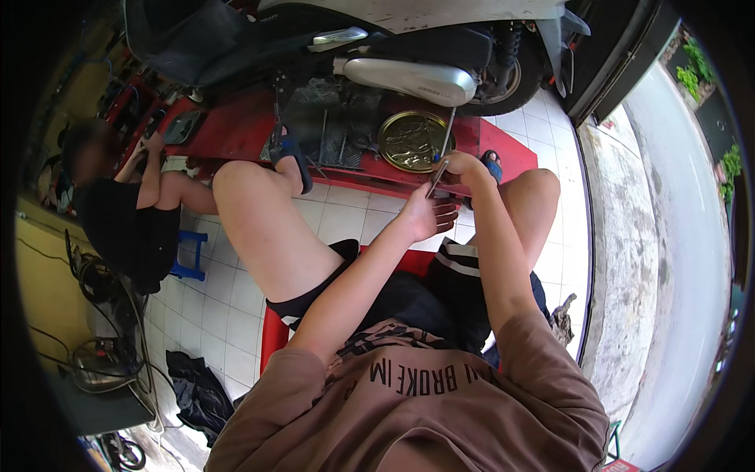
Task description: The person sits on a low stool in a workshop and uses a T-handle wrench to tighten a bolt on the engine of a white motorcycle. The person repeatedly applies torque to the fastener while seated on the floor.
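My left hand [430,218] pinches a slim, flat metal tool [438,179] between thumb and forefinger, its other fingers stretched out. Just beyond it, my right hand [462,168] is closed round the lower end of a thin metal rod [449,130]. The rod slants up toward the silver engine-side cover [410,80] of a motor scooter; whether its tip touches the cover I cannot tell. Behind my hands, a round gold-coloured pan [395,163] with dark, shiny liquid in it rests on the red platform [503,149] below the scooter. My right fingers are partly hidden.
A rear wheel [519,88] stands at the platform's right end. Long metal tools [323,135] lie left of the pan. Another person [126,204] sits at the left on a blue stool [191,256]. Cables [106,287] hang at the left; a road [684,236] runs at the right.
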`<state>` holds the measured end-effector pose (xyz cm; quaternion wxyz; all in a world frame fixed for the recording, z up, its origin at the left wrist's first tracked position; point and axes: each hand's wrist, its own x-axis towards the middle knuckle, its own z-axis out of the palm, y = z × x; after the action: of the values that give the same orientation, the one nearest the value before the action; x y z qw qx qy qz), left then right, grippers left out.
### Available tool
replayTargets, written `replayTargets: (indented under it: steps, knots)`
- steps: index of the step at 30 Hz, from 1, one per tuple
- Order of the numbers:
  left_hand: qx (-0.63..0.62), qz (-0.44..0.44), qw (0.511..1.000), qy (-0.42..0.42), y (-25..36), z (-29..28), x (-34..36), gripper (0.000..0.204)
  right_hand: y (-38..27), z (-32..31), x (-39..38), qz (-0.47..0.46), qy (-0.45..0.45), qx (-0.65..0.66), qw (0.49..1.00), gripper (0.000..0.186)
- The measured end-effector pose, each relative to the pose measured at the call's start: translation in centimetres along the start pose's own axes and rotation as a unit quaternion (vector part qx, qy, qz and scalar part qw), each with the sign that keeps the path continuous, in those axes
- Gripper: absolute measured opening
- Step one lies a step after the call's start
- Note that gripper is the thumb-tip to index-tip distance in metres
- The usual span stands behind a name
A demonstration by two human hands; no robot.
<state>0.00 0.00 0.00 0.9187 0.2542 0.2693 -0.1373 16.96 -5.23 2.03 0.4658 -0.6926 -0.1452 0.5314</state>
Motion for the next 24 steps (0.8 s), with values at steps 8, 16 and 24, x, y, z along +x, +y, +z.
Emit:
replayTargets:
  steps: [8, 16, 24]
  knots:
    - [-0.136, 0.107, 0.984, 0.030, -1.1, 3.9, 0.9, 0.045, 0.1, -1.5, -0.7, 0.028, 0.018, 0.094, 0.995, 0.022]
    - [-0.148, 0.148, 0.976, 0.069, -0.4, 1.1, 2.1, 0.022, -0.5, -0.7, -1.0, 0.008, -0.005, 0.060, 0.998, 0.045]
    - [-0.016, 0.154, 0.969, 0.190, -1.7, 0.0, 3.3, 0.021, 0.6, -0.5, 0.3, 0.013, 0.015, 0.077, 0.997, 0.049]
